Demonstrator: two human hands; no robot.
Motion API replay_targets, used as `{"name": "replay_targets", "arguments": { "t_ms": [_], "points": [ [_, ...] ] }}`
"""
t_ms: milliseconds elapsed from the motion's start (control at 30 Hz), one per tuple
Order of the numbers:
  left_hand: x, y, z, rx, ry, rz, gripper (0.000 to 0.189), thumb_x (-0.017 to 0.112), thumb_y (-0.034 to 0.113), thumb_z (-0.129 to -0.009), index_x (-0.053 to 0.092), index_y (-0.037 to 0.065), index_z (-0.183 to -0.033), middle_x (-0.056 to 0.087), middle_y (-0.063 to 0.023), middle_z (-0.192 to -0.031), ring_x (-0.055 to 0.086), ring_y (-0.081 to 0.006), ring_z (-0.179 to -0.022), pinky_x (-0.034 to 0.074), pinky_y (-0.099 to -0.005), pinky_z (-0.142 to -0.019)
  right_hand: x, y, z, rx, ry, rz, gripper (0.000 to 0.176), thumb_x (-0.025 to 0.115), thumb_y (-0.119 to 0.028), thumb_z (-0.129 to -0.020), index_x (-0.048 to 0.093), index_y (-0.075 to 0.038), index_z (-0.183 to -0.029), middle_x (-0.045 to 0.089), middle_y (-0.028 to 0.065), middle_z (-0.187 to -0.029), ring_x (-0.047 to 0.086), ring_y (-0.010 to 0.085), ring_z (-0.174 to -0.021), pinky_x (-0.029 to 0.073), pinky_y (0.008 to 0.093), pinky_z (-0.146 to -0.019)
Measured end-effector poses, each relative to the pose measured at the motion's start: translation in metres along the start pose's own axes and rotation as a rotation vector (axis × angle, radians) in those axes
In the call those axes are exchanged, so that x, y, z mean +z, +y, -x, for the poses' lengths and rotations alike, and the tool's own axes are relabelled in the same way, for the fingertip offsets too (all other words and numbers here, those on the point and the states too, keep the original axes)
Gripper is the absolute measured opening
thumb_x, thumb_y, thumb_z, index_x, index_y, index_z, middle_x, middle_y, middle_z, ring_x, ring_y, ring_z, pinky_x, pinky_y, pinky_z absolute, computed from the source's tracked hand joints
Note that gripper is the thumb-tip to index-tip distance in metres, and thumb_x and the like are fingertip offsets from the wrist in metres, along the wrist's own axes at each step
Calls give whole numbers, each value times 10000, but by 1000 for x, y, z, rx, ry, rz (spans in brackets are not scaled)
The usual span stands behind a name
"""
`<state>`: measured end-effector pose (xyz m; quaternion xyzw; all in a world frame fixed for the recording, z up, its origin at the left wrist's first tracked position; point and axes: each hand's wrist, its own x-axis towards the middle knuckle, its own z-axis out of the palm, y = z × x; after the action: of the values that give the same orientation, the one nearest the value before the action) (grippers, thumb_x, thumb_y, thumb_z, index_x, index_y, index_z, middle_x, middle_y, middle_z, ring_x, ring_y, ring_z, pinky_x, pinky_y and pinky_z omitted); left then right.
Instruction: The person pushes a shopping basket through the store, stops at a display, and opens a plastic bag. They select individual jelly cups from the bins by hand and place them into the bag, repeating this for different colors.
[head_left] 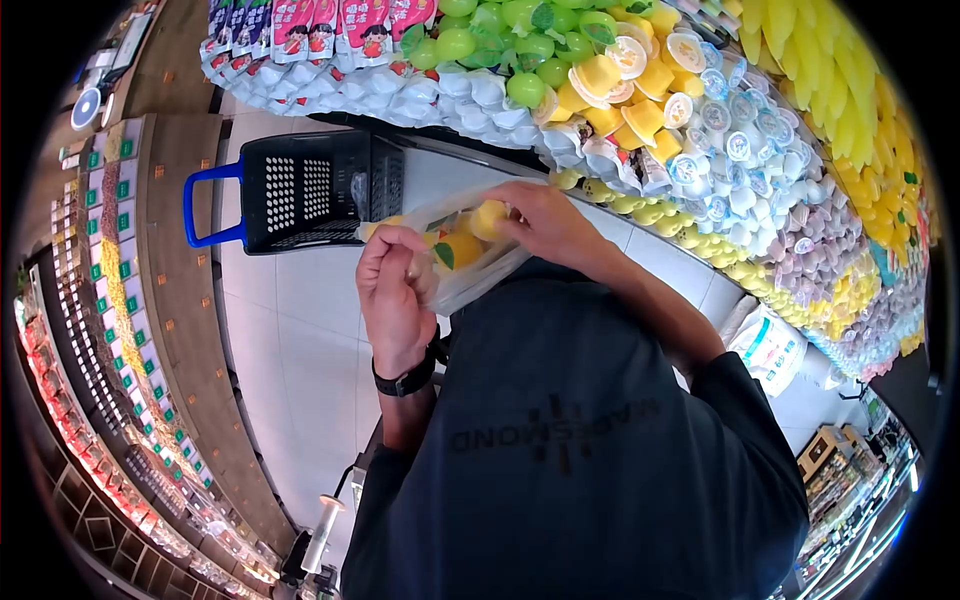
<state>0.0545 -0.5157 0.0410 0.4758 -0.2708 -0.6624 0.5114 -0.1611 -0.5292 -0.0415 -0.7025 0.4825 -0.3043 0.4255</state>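
Note:
A clear plastic bag with several yellow items inside, one bearing a green leaf mark, is in front of my chest. My left hand, with a black band on its wrist, is closed on the bag's left edge. At the bag's right side, my right hand has its fingers closed on a yellow item at the bag's mouth. Just beyond the hands stands a black shopping basket with a blue handle.
Heaped packaged goods line the top and right: pink pouches, green round packs, yellow cups and white cups. Wooden-edged shelves run down the left. A white sack lies on the floor at right.

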Motion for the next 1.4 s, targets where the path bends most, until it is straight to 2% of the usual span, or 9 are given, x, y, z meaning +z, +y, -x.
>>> {"name": "replay_targets", "arguments": {
  "t_ms": [267, 300, 467, 533, 600, 733, 933, 1133, 1400],
  "points": [
    [-10, -4, 4, 22, 58, 22, 141, 443, 36, -962, 548, 54, -869, 385, 51, -618, 310, -26, -500, 230, -197, -445, -9, 12, 9, 86, -205, 115, 264, 604, -95, -865, 621, -13, -1116, 660, 204, -1066, 622, 413, -968, 504, 464, -850],
    [-15, -3, 5, 16, 29, 75, 143, 454, 26, -957, 569, 41, -874, 491, 17, -748, 431, -56, -655, 342, -209, -606, -11, 11, 11, 84, -209, 114, 264, 604, -95, -865, 621, -13, -1116, 660, 204, -1066, 622, 413, -968, 504, 464, -850],
    [-24, -6, 9, 27, 43, 147, 145, 467, 14, -950, 590, 31, -876, 584, -13, -861, 550, -92, -802, 453, -222, -747, -25, 3, 19, 77, -238, 82, 327, 632, -181, -887, 626, -31, -1177, 661, 195, -1064, 640, 381, -955, 508, 447, -840],
    [-27, -7, 14, 15, 100, 35, 132, 467, 71, -974, 543, 66, -866, 420, 49, -663, 336, -30, -509, 251, -195, -447, -46, -5, 21, 42, -210, 40, 327, 669, -151, -869, 643, -38, -1175, 664, 180, -1088, 646, 366, -973, 520, 418, -852],
    [-31, -2, 17, -23, 39, 127, 152, 462, 10, -948, 580, 38, -857, 551, -2, -814, 501, -78, -743, 415, -206, -689, -70, -14, 22, 7, -130, 39, 304, 671, -121, -877, 649, -37, -1168, 677, 156, -1067, 668, 328, -930, 533, 399, -818],
    [-36, -8, 10, -17, -15, 171, 155, 459, 12, -948, 576, 39, -850, 541, 3, -793, 472, -71, -719, 392, -201, -666, -124, -24, 16, 59, 159, 23, 275, 672, -60, -892, 659, -45, -1166, 697, 110, -978, 689, 202, -829, 547, 323, -710],
    [-36, -17, 4, 3, 31, 150, 147, 459, 13, -938, 574, 31, -849, 597, -35, -845, 542, -101, -786, 452, -230, -756, -186, -24, -21, 79, 593, 314, 228, 709, -79, -857, 679, -30, -1078, 694, 113, -955, 688, 212, -832, 554, 318, -717],
    [-37, -25, 1, -44, 11, 188, 149, 449, 12, -934, 576, 32, -860, 625, -59, -898, 575, -125, -854, 466, -248, -817, -181, 2, -105, -261, 578, 710, 386, 740, -88, -798, 640, -50, -1169, 648, 104, -1122, 619, 300, -1052, 509, 391, -881],
    [-26, -24, 0, -7, -22, 217, 157, 444, 10, -937, 579, 35, -862, 635, -72, -934, 576, -123, -890, 454, -236, -830, -171, 14, -152, -1, 388, 1142, 357, 704, -94, -743, 631, -89, -1092, 627, 105, -1016, 601, 298, -1011, 476, 425, -839]
  ]
}}
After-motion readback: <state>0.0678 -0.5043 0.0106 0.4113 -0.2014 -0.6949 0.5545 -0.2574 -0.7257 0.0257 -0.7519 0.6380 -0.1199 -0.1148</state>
